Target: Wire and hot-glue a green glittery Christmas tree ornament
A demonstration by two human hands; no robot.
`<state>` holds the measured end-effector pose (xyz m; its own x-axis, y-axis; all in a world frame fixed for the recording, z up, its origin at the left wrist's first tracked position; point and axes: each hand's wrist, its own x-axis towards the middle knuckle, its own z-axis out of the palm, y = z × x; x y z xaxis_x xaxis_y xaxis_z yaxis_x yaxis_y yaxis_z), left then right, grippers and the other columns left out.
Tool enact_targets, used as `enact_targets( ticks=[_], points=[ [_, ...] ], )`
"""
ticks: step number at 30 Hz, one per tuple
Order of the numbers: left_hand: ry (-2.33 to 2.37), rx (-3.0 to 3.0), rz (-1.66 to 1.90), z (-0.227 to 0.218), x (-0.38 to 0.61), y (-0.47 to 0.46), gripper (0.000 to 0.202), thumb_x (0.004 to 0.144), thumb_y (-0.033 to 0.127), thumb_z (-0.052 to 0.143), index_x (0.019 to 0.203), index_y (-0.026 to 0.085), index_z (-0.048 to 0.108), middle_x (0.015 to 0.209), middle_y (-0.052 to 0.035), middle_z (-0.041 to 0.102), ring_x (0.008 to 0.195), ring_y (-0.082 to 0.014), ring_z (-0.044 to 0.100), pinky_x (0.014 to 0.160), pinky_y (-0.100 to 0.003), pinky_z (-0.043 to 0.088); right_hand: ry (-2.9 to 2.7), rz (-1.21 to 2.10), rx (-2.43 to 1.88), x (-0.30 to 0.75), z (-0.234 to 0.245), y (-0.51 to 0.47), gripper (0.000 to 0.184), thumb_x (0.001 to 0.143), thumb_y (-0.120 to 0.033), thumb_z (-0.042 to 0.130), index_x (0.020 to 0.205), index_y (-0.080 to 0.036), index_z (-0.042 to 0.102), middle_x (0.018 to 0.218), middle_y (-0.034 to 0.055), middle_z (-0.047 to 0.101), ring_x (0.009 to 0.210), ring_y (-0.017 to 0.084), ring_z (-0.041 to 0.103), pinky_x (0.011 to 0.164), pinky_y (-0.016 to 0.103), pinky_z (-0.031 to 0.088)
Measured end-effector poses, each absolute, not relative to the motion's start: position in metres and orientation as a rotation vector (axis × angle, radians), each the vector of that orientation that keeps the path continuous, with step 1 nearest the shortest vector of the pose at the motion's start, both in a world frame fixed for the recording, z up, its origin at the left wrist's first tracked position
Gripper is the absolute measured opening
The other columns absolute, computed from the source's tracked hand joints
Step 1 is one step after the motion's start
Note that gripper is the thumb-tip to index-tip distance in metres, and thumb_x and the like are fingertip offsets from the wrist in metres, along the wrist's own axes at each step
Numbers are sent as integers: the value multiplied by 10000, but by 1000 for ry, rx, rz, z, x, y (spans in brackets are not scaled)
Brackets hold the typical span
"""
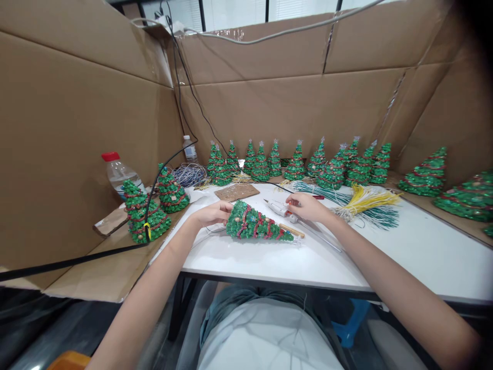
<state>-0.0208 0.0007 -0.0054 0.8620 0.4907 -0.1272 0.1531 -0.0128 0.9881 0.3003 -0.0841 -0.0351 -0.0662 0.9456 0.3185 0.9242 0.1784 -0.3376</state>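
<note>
A green beaded Christmas tree (250, 222) with red garland lies on its side, its star tip pointing right. My left hand (216, 213) is closed on its base at the left end; some fingers are hidden behind it. Just beyond the tree, my right hand (305, 206) is closed around the rear of a white glue gun (276, 207), whose nozzle points left and away from me. A long clear glue stick (323, 239) trails out behind the gun. Beside the tree's tip lies a wooden-handled stick (291, 230), partly hidden.
Several finished-looking trees (260, 163) line the back and right edges; two (144, 213) stand at left. A brown board (236, 192) lies on the white table (246, 259). Yellow and green wire bundles (360, 200) lie right. A black cable (169, 156) hangs across the left side.
</note>
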Motion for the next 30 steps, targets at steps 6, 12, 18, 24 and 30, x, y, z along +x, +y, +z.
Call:
enact_targets(
  ticks=[6, 12, 18, 24, 30],
  points=[
    [517, 1588, 286, -5, -21, 1, 287, 524, 271, 809, 728, 91, 719, 658, -25, 643, 557, -81, 529, 561, -202, 410, -2000, 55, -1755, 300, -36, -83, 187, 802, -214, 521, 919, -160, 658, 906, 71, 666, 816, 179, 595, 724, 254, 424],
    [510, 1596, 285, -6, -21, 1, 272, 532, 266, 803, 724, 94, 716, 659, -27, 642, 558, -86, 528, 558, -203, 408, -2011, 47, -1748, 300, -36, -84, 182, 801, -217, 522, 912, -169, 657, 908, 68, 667, 828, 180, 593, 726, 256, 421],
    [507, 1580, 283, -6, -21, 2, 277, 539, 261, 798, 741, 91, 714, 656, -27, 634, 557, -89, 523, 569, -216, 409, -2022, 39, -1741, 301, -37, -83, 181, 794, -206, 526, 909, -167, 660, 911, 69, 669, 834, 185, 593, 730, 261, 420],
    [508, 1585, 285, -7, -21, 3, 284, 538, 271, 803, 735, 90, 711, 660, -26, 633, 556, -86, 517, 569, -214, 406, -2019, 42, -1747, 300, -36, -84, 177, 797, -201, 524, 906, -161, 658, 902, 69, 666, 823, 181, 591, 726, 259, 421],
    [517, 1584, 281, -6, -21, 2, 282, 529, 267, 804, 731, 92, 712, 649, -21, 629, 557, -85, 519, 564, -209, 404, -2015, 44, -1752, 299, -34, -85, 177, 795, -201, 526, 909, -165, 657, 912, 70, 670, 829, 182, 596, 727, 259, 425]
  ],
)
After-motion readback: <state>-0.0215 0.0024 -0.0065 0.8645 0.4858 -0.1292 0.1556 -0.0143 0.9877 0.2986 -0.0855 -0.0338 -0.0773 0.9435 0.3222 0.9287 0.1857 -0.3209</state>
